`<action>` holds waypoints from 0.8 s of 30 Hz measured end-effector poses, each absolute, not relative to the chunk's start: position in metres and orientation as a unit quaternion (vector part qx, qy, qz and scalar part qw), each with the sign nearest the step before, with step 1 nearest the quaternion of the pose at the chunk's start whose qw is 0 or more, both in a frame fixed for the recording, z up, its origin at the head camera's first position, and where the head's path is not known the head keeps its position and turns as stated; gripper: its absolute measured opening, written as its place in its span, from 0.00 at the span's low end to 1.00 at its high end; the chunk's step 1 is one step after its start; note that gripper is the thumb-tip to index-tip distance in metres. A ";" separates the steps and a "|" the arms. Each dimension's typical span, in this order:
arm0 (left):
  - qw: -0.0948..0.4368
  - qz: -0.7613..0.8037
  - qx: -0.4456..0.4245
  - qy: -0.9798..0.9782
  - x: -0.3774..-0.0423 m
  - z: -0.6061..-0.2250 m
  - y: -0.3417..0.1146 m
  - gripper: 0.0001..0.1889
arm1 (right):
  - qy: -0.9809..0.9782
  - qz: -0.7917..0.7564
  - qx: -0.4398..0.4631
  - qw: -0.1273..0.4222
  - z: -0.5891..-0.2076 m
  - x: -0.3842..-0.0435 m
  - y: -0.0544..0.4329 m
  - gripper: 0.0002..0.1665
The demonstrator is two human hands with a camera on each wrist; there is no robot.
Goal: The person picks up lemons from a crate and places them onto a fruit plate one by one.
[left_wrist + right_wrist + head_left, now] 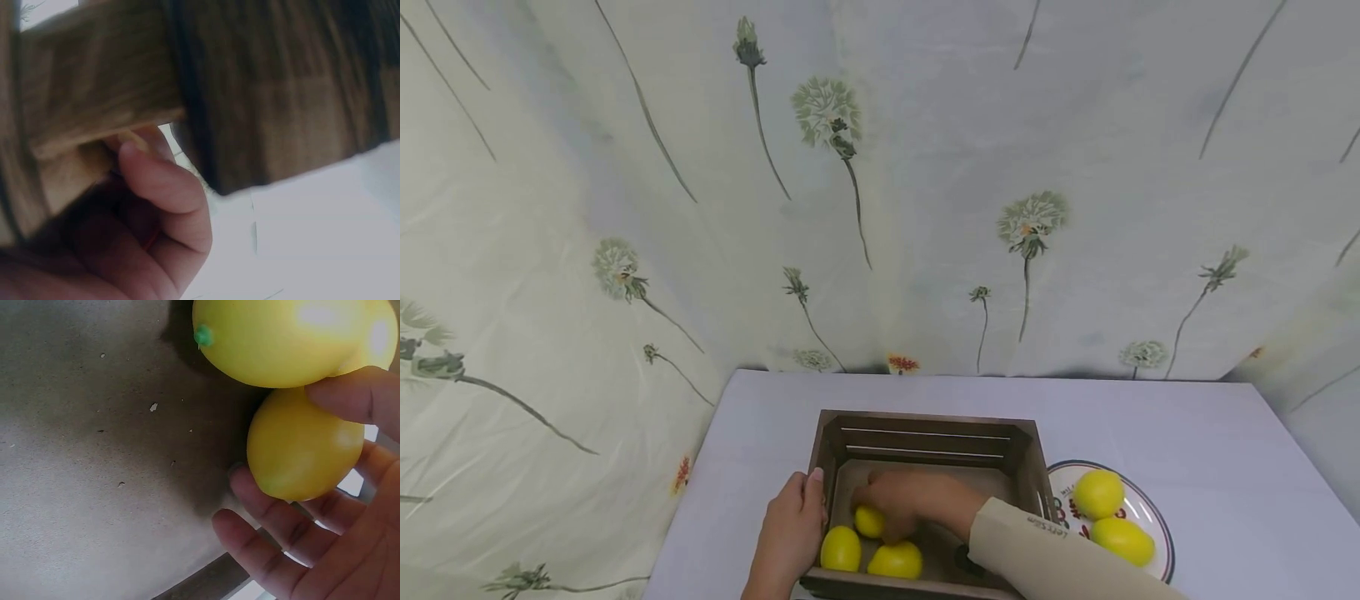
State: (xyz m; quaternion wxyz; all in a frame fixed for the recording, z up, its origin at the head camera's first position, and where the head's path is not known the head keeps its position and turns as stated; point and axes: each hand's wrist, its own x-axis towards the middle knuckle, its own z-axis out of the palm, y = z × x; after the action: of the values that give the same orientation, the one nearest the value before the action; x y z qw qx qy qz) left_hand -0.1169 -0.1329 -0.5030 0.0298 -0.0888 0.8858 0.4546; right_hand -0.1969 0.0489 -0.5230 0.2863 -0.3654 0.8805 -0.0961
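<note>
A brown slatted wooden crate (936, 421) stands on the table. My left hand (792, 525) holds its left wall, thumb over the top edge; in the left wrist view, fingers (165, 187) curl below a slat (100, 81). My right hand (910, 500) reaches down inside the crate, around a yellow lemon (303, 447) near the left wall. The thumb lies on one side of that lemon and the fingers (269, 506) on the other. Two more lemons lie close by at the near left corner, one upright-looking lemon (841, 548) and one lemon on its side (895, 561).
Right of the crate, a round white plate (1153, 500) with a dark rim and printed letters bears two lemons (1098, 493). A white cloth (1217, 450) covers the table. Dandelion-printed fabric (925, 208) hangs behind and at the sides.
</note>
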 end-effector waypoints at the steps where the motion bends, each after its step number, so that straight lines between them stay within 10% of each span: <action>1: 0.030 0.455 -0.088 0.886 -0.117 -0.503 -0.133 0.23 | 0.880 -0.098 -0.365 0.286 -0.524 -0.197 0.049 0.35; 24: 0.033 0.455 -0.091 0.885 -0.117 -0.502 -0.133 0.23 | 0.887 -0.093 -0.360 0.274 -0.524 -0.201 0.052 0.32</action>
State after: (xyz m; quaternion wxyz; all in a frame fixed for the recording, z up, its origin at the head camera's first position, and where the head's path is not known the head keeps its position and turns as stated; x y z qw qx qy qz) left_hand -0.1166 -0.1333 -0.5016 0.0326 -0.0910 0.8854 0.4547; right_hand -0.2011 0.0516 -0.5235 0.2742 -0.3597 0.8870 -0.0933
